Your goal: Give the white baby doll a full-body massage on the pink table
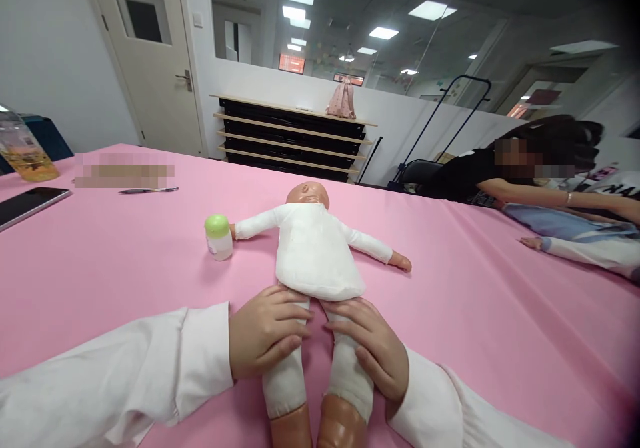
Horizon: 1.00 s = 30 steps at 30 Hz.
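Note:
A baby doll (320, 251) with a white cloth body lies on the pink-covered table, its head pointing away from me and its arms spread. The doll's head is turned, with an ear upward. My left hand (270, 331) rests across the upper part of the doll's left-side leg, fingers stretched out. On the other leg lies my right hand (373, 341), its fingers also extended over the white cloth. Neither hand wraps around a leg. Beside the doll's left-side hand stands a small bottle (219, 238) with a green cap, touching or very near it.
On the left are a pen (149, 190), a phone (34, 206) and a bottle of yellowish liquid (27, 148). At the right, a person in black (465, 175) leans over another doll (590, 248). A shelf rack (295, 135) holding a pink backpack (343, 99) stands behind the table (165, 281).

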Each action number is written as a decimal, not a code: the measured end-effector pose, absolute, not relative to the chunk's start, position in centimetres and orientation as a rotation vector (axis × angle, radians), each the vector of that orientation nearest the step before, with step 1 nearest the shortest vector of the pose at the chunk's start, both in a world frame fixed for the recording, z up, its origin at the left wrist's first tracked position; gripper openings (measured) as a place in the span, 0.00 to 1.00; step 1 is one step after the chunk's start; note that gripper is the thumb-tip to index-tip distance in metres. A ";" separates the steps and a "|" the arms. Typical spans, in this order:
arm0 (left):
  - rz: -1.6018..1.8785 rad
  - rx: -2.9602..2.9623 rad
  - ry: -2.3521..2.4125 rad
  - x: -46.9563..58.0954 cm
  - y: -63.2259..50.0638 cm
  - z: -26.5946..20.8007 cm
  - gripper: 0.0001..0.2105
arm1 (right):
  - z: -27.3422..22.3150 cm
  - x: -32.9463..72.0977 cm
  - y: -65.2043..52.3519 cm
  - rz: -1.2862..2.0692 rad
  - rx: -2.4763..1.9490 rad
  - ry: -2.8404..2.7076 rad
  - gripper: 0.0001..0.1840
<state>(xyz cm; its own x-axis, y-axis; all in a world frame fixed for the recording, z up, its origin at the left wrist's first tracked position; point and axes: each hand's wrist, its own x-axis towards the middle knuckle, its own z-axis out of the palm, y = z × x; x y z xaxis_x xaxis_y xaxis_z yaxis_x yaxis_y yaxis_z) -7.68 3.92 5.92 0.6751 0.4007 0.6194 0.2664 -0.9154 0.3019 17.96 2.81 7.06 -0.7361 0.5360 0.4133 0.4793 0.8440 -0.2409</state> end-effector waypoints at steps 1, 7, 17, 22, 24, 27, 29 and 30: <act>1.032 2.724 0.481 -7.6 3.7 5.9 0.14 | 7.0 17.8 2.5 0.160 -0.711 -2.587 0.23; 0.976 2.652 0.094 -7.0 1.2 6.1 0.11 | 6.1 16.0 0.2 0.211 -0.255 -2.546 0.22; 1.030 2.454 0.855 -7.2 2.0 7.3 0.13 | 7.3 17.1 1.0 0.121 -0.865 -2.474 0.24; 0.992 2.574 0.678 -7.1 1.7 6.9 0.11 | 6.6 16.1 0.4 0.189 -0.619 -2.606 0.21; 1.053 2.587 0.515 -6.9 1.1 6.9 0.09 | 6.5 15.6 -0.1 0.241 -0.393 -2.539 0.21; 1.103 2.630 0.161 -6.7 0.7 7.3 0.09 | 7.4 15.6 -0.4 0.384 -0.162 -2.421 0.21; 1.084 2.704 0.028 -6.5 1.2 8.1 0.10 | 9.4 15.9 0.1 0.439 -0.223 -2.435 0.18; 1.071 2.756 0.020 -6.4 1.7 8.8 0.10 | 10.6 16.0 0.8 0.430 -0.315 -2.473 0.17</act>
<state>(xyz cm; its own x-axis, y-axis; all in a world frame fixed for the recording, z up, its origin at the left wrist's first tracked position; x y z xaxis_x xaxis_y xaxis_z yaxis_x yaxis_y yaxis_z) -6.36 1.73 8.76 0.7398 0.0789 0.6682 -0.0540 -0.9830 0.1758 16.00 0.80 10.64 -0.7904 0.3192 0.5229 0.1238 0.9192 -0.3739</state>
